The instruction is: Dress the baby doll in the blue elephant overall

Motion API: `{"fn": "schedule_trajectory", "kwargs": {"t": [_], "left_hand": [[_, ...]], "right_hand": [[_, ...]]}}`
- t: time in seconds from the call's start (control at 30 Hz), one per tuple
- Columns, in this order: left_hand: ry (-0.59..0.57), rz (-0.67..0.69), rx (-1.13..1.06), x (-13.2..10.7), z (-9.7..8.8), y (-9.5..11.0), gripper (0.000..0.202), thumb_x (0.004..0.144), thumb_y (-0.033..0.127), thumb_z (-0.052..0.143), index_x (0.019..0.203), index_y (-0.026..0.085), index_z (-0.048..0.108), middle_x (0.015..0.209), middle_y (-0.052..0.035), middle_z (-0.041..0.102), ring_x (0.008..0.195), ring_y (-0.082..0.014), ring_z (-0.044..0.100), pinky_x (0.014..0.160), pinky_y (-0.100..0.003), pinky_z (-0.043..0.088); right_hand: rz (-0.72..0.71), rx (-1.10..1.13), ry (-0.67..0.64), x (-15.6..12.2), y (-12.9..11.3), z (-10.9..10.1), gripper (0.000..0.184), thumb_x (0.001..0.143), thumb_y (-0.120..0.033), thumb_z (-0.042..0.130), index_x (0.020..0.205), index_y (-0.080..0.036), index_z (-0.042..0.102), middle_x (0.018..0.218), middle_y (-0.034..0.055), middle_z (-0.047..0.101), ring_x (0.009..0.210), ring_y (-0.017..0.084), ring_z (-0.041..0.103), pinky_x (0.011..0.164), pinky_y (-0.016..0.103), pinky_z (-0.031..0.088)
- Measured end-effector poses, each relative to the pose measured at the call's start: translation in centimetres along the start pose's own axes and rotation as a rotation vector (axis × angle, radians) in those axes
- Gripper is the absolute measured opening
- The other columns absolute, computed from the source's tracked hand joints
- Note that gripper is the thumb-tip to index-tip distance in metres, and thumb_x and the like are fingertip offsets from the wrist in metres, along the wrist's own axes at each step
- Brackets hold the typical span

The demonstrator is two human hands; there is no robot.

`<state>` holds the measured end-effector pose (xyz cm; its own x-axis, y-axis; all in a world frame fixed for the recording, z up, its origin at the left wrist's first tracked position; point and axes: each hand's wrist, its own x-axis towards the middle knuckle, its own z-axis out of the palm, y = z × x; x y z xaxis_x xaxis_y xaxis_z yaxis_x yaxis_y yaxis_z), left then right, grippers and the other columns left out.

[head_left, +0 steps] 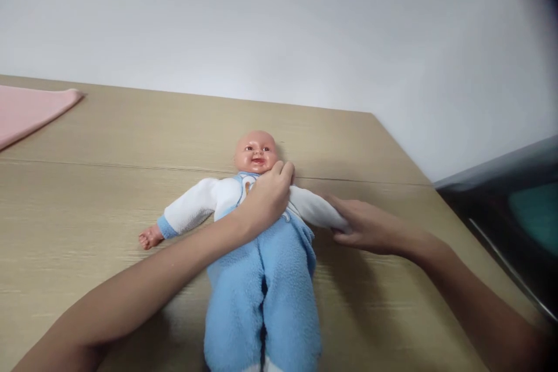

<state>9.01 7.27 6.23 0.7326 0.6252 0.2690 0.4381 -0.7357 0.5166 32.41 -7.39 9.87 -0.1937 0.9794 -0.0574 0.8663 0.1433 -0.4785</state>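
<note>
A baby doll (256,151) lies on its back on the wooden table, dressed in a white and blue fleece outfit (288,279). Its head points away from me. My left hand (271,189) is closed at the doll's shoulder, on the right side of the picture, with fingers pinching the outfit near the neck. On the same side, my right hand (365,225) grips the end of the white sleeve (314,206), which is stretched out sideways. The doll's hand on that side is hidden. At the left, its other hand (150,236) sticks out of a blue cuff.
A folded pink cloth (35,110) lies at the table's far left. The wooden table (108,128) ends at a pale wall (261,23) behind. Right of the table's edge stands a dark object with a green panel (534,212), perhaps a chair.
</note>
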Motion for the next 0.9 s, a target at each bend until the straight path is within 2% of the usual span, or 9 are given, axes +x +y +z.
{"fn": "schedule_trajectory", "kwargs": {"t": [0.1, 0.23, 0.33, 0.4, 0.5, 0.57, 0.63, 0.77, 0.9], "left_hand": [[0.022, 0.037, -0.027, -0.3, -0.2, 0.1, 0.03, 0.095, 0.0, 0.051, 0.113, 0.025, 0.053, 0.116, -0.0094, 0.07, 0.103, -0.0289, 0.07, 0.085, -0.041, 0.055], [0.097, 0.097, 0.064, -1.8, -1.5, 0.9, 0.02, 0.113, 0.023, 0.055, 0.131, 0.018, 0.057, 0.122, -0.0142, 0.072, 0.117, -0.034, 0.067, 0.099, -0.047, 0.056], [0.142, 0.121, 0.176, -3.8, -3.0, 1.7, 0.031, 0.114, 0.035, 0.058, 0.138, 0.015, 0.061, 0.137, -0.0195, 0.069, 0.127, -0.0393, 0.062, 0.108, -0.054, 0.053], [0.175, 0.119, 0.171, -5.5, -3.9, 1.8, 0.031, 0.115, 0.036, 0.059, 0.139, 0.017, 0.063, 0.145, -0.0194, 0.067, 0.132, -0.0396, 0.061, 0.112, -0.056, 0.051], [0.248, 0.073, 0.118, -8.6, -4.9, 1.2, 0.024, 0.115, 0.032, 0.059, 0.134, 0.02, 0.065, 0.145, -0.0164, 0.069, 0.134, -0.0372, 0.062, 0.113, -0.055, 0.05], [0.285, -0.005, 0.094, -10.8, -5.3, 0.5, 0.018, 0.115, 0.03, 0.057, 0.128, 0.021, 0.065, 0.137, -0.0141, 0.072, 0.126, -0.035, 0.065, 0.11, -0.053, 0.051], [0.309, -0.119, 0.057, -13.1, -5.4, -0.3, 0.017, 0.115, 0.029, 0.054, 0.127, 0.022, 0.064, 0.13, -0.0125, 0.073, 0.12, -0.0332, 0.066, 0.107, -0.052, 0.052], [0.24, -0.386, -0.201, -16.4, -5.3, -2.0, 0.028, 0.115, 0.044, 0.05, 0.127, 0.021, 0.061, 0.124, -0.0129, 0.072, 0.117, -0.0334, 0.066, 0.106, -0.052, 0.051], [0.075, -0.508, -0.518, -17.1, -5.6, -3.5, 0.037, 0.113, 0.059, 0.046, 0.113, 0.025, 0.058, 0.112, -0.0062, 0.066, 0.106, -0.0286, 0.061, 0.098, -0.045, 0.051]], "right_hand": [[0.03, -0.025, -0.12, 0.1, 1.8, -0.5, 0.053, 0.082, -0.021, 0.077, 0.135, -0.028, 0.076, 0.11, 0.0074, 0.087, 0.088, 0.036, 0.082, 0.069, 0.039, 0.058], [0.03, -0.057, -0.053, 0.4, 3.4, -0.2, 0.034, 0.088, -0.033, 0.08, 0.121, -0.026, 0.08, 0.108, 0.0103, 0.085, 0.088, 0.037, 0.079, 0.073, 0.044, 0.062], [0.005, -0.134, 0.096, 0.1, 3.1, 0.7, 0.044, 0.09, -0.038, 0.079, 0.132, -0.024, 0.076, 0.13, 0.0162, 0.08, 0.112, 0.044, 0.077, 0.093, 0.056, 0.064], [-0.021, -0.224, 0.279, -0.5, 1.6, 1.7, 0.057, 0.093, -0.033, 0.075, 0.149, -0.025, 0.068, 0.154, 0.0189, 0.069, 0.138, 0.05, 0.065, 0.114, 0.069, 0.053], [-0.049, -0.279, 0.512, -1.5, -2.1, 3.9, 0.046, 0.103, -0.033, 0.071, 0.148, -0.031, 0.067, 0.153, 0.0169, 0.069, 0.142, 0.05, 0.06, 0.12, 0.069, 0.044], [-0.096, -0.066, 0.425, -1.9, -4.2, 5.7, 0.024, 0.11, -0.036, 0.067, 0.133, -0.033, 0.07, 0.13, 0.0114, 0.077, 0.121, 0.039, 0.071, 0.106, 0.056, 0.054], [-0.073, 0.171, 0.365, -1.8, -5.5, 7.3, 0.016, 0.113, -0.043, 0.063, 0.122, -0.031, 0.069, 0.112, 0.0075, 0.075, 0.102, 0.032, 0.072, 0.09, 0.047, 0.056], [0.076, 0.629, 0.432, -0.4, -5.7, 9.6, 0.031, 0.111, -0.058, 0.067, 0.107, -0.027, 0.067, 0.1, 0.0035, 0.066, 0.092, 0.026, 0.063, 0.083, 0.039, 0.052], [0.23, 1.106, 0.51, 1.1, -5.3, 10.5, 0.049, 0.095, -0.071, 0.082, 0.093, -0.027, 0.062, 0.084, -0.0018, 0.054, 0.077, 0.02, 0.051, 0.071, 0.032, 0.047]]}}
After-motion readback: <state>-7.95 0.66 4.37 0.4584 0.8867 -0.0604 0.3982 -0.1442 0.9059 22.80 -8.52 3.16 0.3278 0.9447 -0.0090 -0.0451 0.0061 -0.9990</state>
